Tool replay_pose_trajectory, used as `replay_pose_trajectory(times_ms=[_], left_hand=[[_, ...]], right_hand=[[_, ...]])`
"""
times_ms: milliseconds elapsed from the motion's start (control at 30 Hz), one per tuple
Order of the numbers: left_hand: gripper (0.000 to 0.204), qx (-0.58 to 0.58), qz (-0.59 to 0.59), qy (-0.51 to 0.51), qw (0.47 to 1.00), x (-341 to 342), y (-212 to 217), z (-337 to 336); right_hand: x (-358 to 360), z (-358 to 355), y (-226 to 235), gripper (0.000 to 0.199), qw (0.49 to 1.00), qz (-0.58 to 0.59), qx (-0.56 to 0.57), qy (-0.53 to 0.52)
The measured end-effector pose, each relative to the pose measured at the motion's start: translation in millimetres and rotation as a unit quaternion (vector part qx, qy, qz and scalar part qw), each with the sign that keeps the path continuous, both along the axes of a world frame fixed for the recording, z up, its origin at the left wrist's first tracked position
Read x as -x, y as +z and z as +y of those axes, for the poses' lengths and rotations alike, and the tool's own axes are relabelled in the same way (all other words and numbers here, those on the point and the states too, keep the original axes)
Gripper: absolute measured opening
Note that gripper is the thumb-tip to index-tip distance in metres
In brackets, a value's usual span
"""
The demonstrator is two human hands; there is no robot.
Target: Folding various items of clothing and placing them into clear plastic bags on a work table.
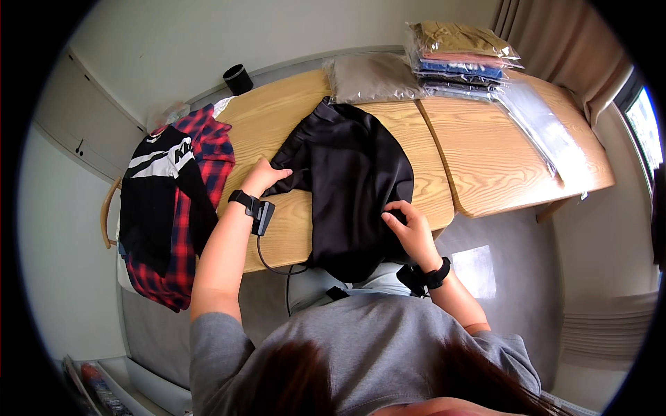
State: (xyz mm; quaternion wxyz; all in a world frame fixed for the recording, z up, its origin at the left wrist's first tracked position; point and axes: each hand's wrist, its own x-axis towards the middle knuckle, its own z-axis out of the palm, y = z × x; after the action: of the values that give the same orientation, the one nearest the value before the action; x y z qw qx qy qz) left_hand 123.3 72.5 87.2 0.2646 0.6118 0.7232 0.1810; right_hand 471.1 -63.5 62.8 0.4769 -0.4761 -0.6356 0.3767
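Note:
A glossy black satin garment (354,159) lies spread over the wooden table, its lower end hanging past the front edge toward my lap. My left hand (262,178) is closed on the narrow part at the garment's left side, thumb on top and the other fingers partly hidden. Over the right edge of the cloth, my right hand (415,232) has its fingers curved, with a gap between thumb and forefinger. Whether its fingertips touch the fabric is hard to tell. Both wrists wear black straps with small devices, and a cable runs from the left one.
Left of the table, a black-and-white top (163,187) and a red plaid shirt (211,149) are heaped over a chair (111,215). Bagged folded clothes (461,59), a bagged taupe garment (374,78) and clear plastic bags (544,125) lie at the back and right. A black bin (238,80) stands behind.

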Motion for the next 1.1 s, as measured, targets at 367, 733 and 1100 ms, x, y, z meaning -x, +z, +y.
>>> replay_pose_trajectory(times_ms=[367,733,1100], left_hand=[[0.050,0.011,-0.308,-0.250,0.918,-202,58,-73],[0.029,0.049,-0.293,-0.588,0.752,-373,16,-216],[0.031,0.066,-0.239,-0.631,0.735,-335,91,-243]], right_hand=[[-78,-74,-11,0.015,0.981,0.058,0.183,0.010],[-151,-188,2,0.057,0.861,0.450,0.155,-0.178],[-190,-248,-22,0.065,0.991,0.078,-0.059,-0.087]])
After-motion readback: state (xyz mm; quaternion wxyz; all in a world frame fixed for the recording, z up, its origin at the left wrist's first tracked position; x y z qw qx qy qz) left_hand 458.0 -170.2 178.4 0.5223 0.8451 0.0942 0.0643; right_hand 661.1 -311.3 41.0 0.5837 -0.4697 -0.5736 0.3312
